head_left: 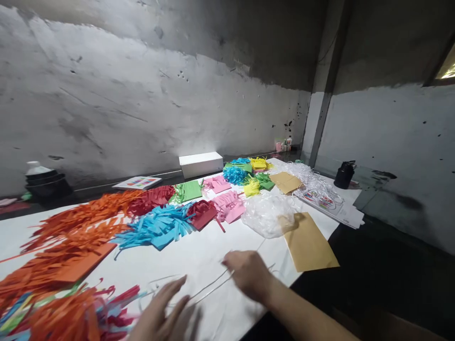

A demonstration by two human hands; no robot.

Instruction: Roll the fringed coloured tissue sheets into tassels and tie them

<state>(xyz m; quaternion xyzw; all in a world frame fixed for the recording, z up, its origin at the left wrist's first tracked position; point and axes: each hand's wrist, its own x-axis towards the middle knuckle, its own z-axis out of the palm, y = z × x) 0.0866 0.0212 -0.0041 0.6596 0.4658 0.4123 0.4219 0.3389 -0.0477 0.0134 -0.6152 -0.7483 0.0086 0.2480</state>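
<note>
My right hand [249,273] is closed on a thin white string [212,285] above the white-covered table. Two strands run from it down and left toward my left hand [164,305]. That hand has its fingers and thumb apart, slightly blurred, beside the far end of the strands; whether they touch it I cannot tell. Left of my left hand lies a multicoloured bundle of fringed paper strips [67,315]. Beyond my hands are blue fringed paper [158,225] and a crumpled clear plastic bag [266,215].
Orange fringed paper [81,265] covers the left side. Pink [229,207], green [188,191] and yellow [259,163] bundles lie farther back. A brown envelope [311,241] rests at the right edge, near a pile of white string [307,177]. Behind stands a white box [201,163].
</note>
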